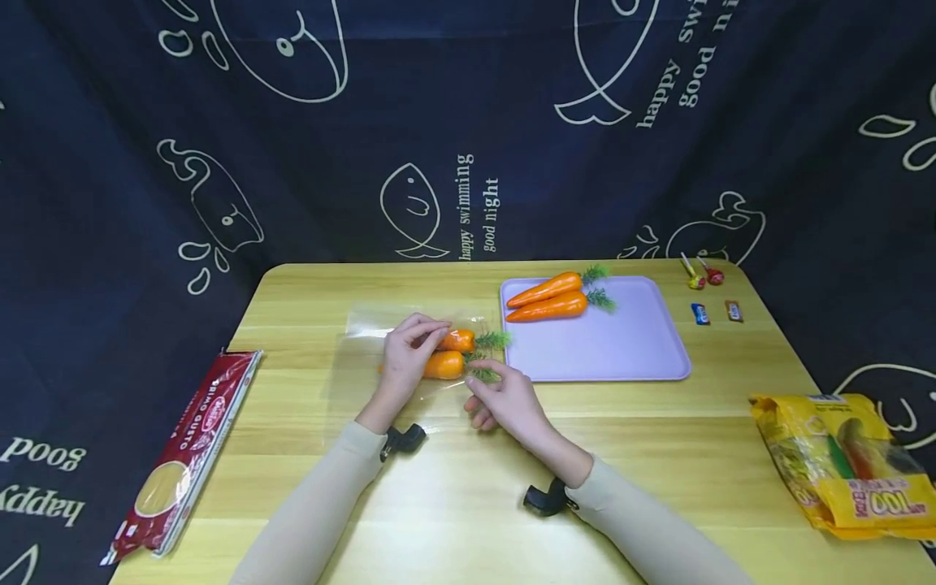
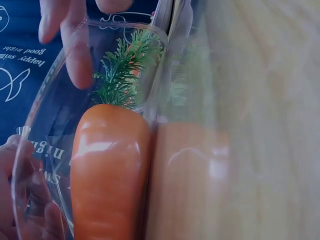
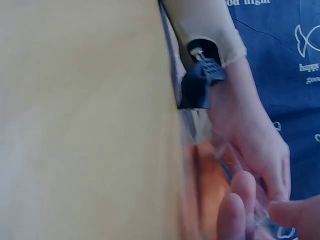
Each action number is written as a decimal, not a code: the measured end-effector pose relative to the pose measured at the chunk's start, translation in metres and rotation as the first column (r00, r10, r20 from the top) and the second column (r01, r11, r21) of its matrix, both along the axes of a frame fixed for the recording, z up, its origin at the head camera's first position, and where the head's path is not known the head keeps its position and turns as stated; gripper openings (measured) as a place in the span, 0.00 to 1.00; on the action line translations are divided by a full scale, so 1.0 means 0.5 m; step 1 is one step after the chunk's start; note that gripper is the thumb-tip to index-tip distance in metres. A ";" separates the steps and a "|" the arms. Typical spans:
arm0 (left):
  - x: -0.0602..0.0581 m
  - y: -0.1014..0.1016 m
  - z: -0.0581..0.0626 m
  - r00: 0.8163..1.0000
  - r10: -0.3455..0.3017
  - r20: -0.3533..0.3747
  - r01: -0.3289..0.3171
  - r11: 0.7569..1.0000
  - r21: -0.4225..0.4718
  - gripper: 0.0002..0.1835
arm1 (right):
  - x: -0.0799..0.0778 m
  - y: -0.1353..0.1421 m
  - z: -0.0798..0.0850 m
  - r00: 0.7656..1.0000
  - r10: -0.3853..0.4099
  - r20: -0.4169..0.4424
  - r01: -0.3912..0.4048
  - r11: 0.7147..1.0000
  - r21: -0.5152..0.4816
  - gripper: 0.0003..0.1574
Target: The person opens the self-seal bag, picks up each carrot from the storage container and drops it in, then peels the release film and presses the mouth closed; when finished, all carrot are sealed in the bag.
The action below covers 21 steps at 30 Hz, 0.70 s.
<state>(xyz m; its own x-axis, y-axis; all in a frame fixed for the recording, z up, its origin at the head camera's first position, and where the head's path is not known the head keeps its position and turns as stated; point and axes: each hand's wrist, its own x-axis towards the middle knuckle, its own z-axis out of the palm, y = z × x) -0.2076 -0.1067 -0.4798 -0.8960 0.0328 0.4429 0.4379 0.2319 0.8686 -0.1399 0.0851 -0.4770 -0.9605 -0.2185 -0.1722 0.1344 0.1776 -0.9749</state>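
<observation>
Two orange carrots with green feathery tops, the upper carrot [image 1: 459, 340] and the lower carrot [image 1: 443, 366], lie inside a clear plastic bag [image 1: 358, 398], tops toward its mouth on the right. My left hand [image 1: 406, 357] pinches the film above the carrots; the left wrist view shows the bag's rim [image 2: 18, 170] raised in a loop. At the mouth is my right hand [image 1: 508, 398], its fingers [image 2: 77, 60] extended beside the leafy top [image 2: 120, 70]. In the right wrist view, its thumb and fingers stand apart near the film.
A lilac tray [image 1: 592, 353] bearing two more carrots [image 1: 550, 305] stands behind and right of the bag. Lollipops [image 1: 696, 280] and wrapped candies [image 1: 700, 314] lie at the back right. A red pasta package [image 1: 190, 447] lines the left edge; a yellow bag [image 1: 841, 463] occupies the right.
</observation>
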 end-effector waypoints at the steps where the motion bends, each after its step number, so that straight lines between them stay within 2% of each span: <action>1: -0.005 -0.002 -0.009 1.000 -0.002 -0.002 0.002 1.000 -0.011 0.10 | 0.000 -0.005 -0.006 1.000 -0.003 0.012 0.004 1.000 -0.023 0.25; 3: -0.014 -0.004 -0.027 1.000 -0.010 -0.013 0.010 1.000 -0.029 0.11 | -0.002 -0.012 -0.020 1.000 -0.013 0.024 0.014 0.997 -0.076 0.22; 5: -0.015 -0.005 -0.024 0.999 -0.028 -0.016 0.027 0.997 -0.074 0.11 | -0.003 -0.018 -0.033 0.999 -0.028 0.019 0.029 0.994 -0.109 0.19; 8: -0.019 -0.010 -0.004 0.997 -0.073 -0.035 0.064 0.974 -0.219 0.12 | -0.001 -0.024 -0.049 0.999 -0.043 -0.021 0.040 0.991 -0.128 0.17; 10: -0.022 -0.017 0.025 0.993 -0.113 -0.033 0.095 0.935 -0.342 0.14 | 0.003 -0.027 -0.055 0.998 -0.052 -0.047 0.046 0.992 -0.118 0.15; 13: -0.041 -0.027 0.090 0.986 -0.168 0.019 0.154 0.848 -0.507 0.14 | 0.007 -0.029 -0.058 0.996 -0.054 -0.066 0.047 0.993 -0.108 0.14; 16: -0.090 -0.026 0.152 0.961 -0.249 0.123 0.270 0.739 -0.617 0.12 | 0.007 -0.030 -0.058 0.995 -0.066 -0.070 0.059 0.993 -0.106 0.13; 18: -0.137 -0.020 0.174 0.925 -0.326 0.197 0.369 0.643 -0.671 0.10 | 0.007 -0.030 -0.058 0.994 -0.069 -0.081 0.060 0.992 -0.107 0.13; 20: -0.183 -0.010 0.172 0.873 -0.398 0.281 0.474 0.559 -0.681 0.08 | 0.007 -0.031 -0.060 0.994 -0.066 -0.082 0.057 0.993 -0.107 0.13; 21: -0.204 -0.004 0.164 0.841 -0.430 0.327 0.528 0.523 -0.669 0.08 | 0.007 -0.032 -0.061 0.995 -0.062 -0.082 0.053 0.993 -0.106 0.13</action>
